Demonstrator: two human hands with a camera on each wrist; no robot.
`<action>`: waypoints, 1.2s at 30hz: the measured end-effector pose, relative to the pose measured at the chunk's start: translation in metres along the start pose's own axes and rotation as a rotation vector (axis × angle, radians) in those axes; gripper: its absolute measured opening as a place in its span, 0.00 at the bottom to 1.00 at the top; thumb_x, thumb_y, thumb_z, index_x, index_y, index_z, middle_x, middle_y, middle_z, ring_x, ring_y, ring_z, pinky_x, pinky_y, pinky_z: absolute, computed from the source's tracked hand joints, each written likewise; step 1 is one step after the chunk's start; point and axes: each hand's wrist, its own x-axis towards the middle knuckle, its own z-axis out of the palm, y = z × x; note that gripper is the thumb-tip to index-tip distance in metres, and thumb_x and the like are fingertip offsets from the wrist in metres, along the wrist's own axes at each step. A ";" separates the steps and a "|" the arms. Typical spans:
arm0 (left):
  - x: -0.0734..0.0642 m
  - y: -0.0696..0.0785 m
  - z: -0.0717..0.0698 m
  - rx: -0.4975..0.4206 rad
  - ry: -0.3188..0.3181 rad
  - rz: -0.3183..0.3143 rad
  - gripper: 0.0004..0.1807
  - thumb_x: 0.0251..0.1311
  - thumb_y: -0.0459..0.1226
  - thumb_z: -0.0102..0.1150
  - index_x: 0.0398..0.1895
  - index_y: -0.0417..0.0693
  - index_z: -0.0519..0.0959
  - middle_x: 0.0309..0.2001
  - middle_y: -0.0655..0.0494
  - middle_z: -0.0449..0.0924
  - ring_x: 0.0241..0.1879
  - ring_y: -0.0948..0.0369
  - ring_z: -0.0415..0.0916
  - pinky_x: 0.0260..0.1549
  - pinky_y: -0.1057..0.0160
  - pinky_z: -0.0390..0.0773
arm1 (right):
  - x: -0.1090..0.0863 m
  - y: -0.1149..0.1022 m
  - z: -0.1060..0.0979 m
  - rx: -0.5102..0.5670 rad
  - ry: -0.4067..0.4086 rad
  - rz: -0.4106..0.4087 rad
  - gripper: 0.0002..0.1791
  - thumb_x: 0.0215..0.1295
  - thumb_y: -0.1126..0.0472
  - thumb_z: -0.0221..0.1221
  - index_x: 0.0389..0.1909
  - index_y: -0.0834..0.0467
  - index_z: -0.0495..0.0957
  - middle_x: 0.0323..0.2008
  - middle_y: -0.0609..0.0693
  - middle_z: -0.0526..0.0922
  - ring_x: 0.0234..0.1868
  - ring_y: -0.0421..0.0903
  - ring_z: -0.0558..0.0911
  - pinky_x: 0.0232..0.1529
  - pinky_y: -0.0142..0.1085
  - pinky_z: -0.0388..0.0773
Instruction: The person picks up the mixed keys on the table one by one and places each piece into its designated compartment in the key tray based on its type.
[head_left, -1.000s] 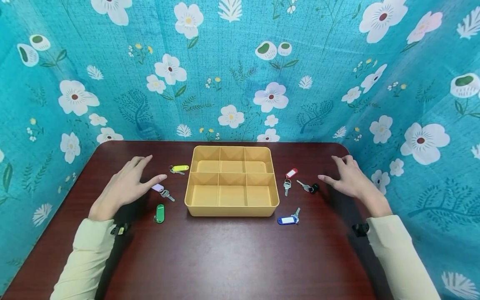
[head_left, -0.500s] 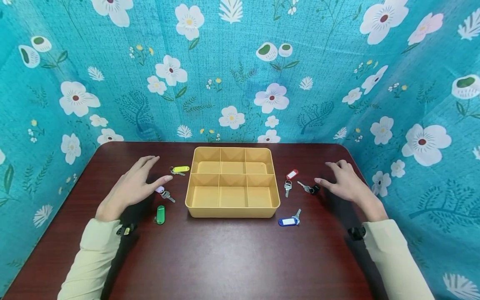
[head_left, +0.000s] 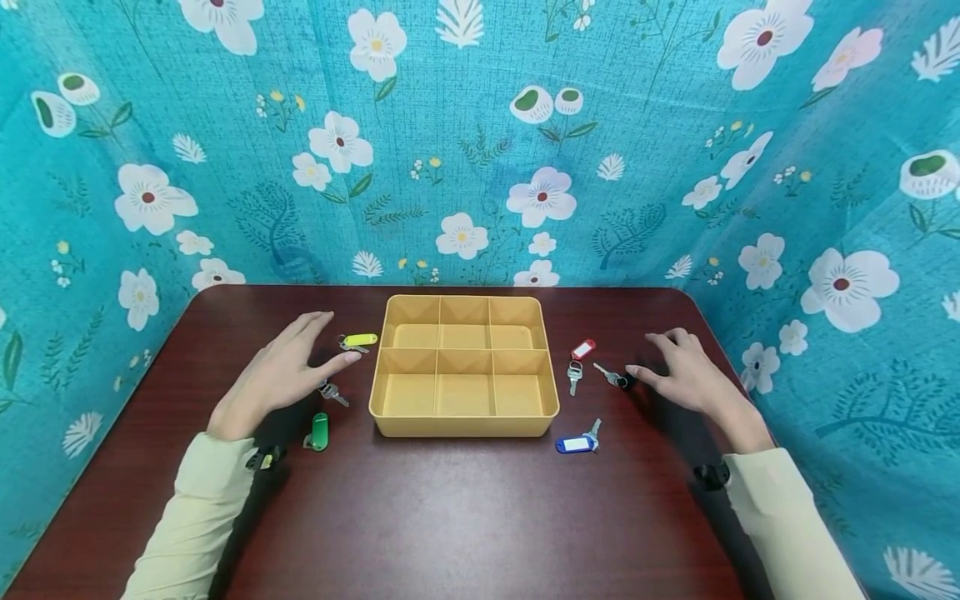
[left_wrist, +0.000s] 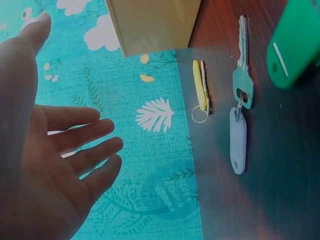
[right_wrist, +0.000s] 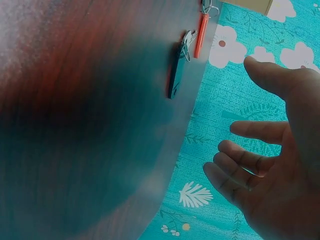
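My left hand hovers over the table's left side, fingers extended and holding nothing. Beneath it, a key has a lavender tag, which the hand hides in the head view. A yellow-tagged key lies just past the thumb, and a green-tagged key lies nearer the front. Over on the right, my right hand is held above the table with loosely bent fingers, also holding nothing. Its thumb is near a key with a black tag. A red-tagged key and a blue-tagged key lie farther left.
Between the two groups of keys stands a tan divided box with several compartments, nothing visible in them. The dark reddish table backs onto a teal flowered curtain, which also hangs along both sides.
My left hand has moved right, covering the lavender tag in the head view. My right hand has shifted slightly left and toward the front, nearer the black-tagged key. Keys and box stay put.
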 end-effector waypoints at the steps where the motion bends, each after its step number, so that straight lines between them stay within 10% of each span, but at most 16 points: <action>1: 0.000 0.001 0.001 0.001 -0.001 0.001 0.58 0.66 0.74 0.50 0.83 0.41 0.55 0.81 0.37 0.57 0.80 0.38 0.55 0.73 0.29 0.64 | 0.000 0.000 0.001 0.000 0.004 -0.003 0.47 0.71 0.39 0.63 0.74 0.71 0.64 0.65 0.74 0.67 0.63 0.68 0.66 0.57 0.67 0.79; 36: 0.025 0.026 0.015 0.024 -0.029 0.086 0.61 0.63 0.76 0.50 0.85 0.44 0.52 0.86 0.43 0.49 0.85 0.43 0.47 0.76 0.34 0.63 | -0.014 -0.007 0.009 0.015 -0.034 -0.020 0.49 0.72 0.44 0.64 0.80 0.70 0.55 0.74 0.75 0.60 0.73 0.73 0.60 0.68 0.72 0.69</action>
